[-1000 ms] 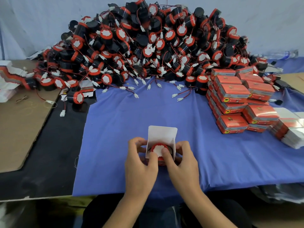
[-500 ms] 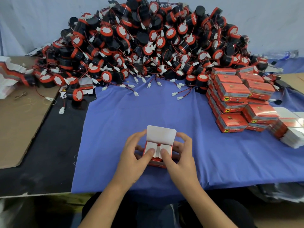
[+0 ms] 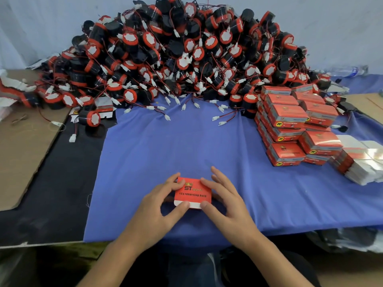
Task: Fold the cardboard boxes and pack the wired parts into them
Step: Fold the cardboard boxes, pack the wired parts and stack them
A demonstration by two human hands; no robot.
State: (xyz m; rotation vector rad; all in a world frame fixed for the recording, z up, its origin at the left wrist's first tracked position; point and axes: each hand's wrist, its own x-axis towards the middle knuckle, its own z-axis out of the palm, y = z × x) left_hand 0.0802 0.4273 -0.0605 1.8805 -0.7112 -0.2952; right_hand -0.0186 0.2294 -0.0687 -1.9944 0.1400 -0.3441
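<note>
- Flap [image 3: 193,190] on box [image 3: 195,204], upright a moment ago, now folded shut; part packed.
- Gripping box: left hand [image 3: 159,206], right hand [image 3: 227,204]; stack [image 3: 290,125] at 2 o'clock likely next.

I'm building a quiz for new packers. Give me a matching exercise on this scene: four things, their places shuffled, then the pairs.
1 red box
2 heap of wired parts
3 stack of packed boxes
4 brown cardboard sheet

a right side of the blue cloth
b gripped between left hand and right hand
c far left
d back, across the middle

Pairs: 1-b, 2-d, 3-a, 4-c
</note>
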